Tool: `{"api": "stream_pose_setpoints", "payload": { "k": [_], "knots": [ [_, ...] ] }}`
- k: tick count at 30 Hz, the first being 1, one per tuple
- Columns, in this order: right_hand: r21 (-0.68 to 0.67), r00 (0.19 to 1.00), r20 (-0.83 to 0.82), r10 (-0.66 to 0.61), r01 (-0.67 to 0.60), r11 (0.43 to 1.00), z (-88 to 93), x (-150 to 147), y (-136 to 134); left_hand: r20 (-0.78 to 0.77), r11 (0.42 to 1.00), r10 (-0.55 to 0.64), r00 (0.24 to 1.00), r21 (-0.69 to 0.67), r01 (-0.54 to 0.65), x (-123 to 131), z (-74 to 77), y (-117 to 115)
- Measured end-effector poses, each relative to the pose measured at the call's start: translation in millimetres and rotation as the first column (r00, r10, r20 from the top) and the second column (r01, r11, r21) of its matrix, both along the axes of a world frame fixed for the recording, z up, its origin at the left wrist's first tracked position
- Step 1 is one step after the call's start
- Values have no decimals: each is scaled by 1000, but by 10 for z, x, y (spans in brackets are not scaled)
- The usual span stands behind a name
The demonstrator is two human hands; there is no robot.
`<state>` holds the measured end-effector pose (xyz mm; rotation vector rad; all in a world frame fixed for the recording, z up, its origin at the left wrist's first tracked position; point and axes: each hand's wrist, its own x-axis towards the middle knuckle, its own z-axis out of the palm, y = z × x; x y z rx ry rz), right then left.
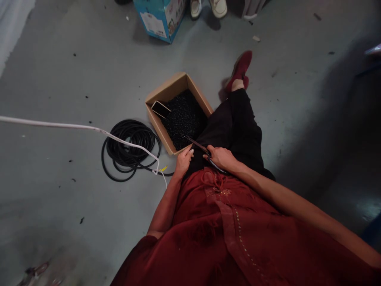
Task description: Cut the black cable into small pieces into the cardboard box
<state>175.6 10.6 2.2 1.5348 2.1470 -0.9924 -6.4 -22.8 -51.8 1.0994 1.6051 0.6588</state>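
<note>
My right fingers (210,148) clamp scissors; my left ones rest beside the box.
I cannot tell whether my left fingers (187,152) pinch anything. The scissors (197,144) point over the near corner of the cardboard box (169,89), where small black pieces (186,113) lie heaped. Left of it on the floor (53,167), a black coil (144,137) lies under a white cord (71,126).

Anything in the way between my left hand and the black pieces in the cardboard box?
The near rim of the cardboard box lies between your left hand and the black pieces, and the scissors blades overlap the opening in view.
</note>
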Motion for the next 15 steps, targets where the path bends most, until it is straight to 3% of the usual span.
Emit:
{"api": "stream_pose_setpoints", "payload": {
  "k": [7, 15],
  "knots": [
    [2, 999, 2, -42, 42, 999, 3, -2, 1, 11, 1000, 21, 1000, -3, -21, 14, 9, 6],
    [-61, 962, -119, -245, 239, 969, -118, 134, -8, 49, 999, 25, 998, 26, -26, 9, 24, 21]
  ]
}}
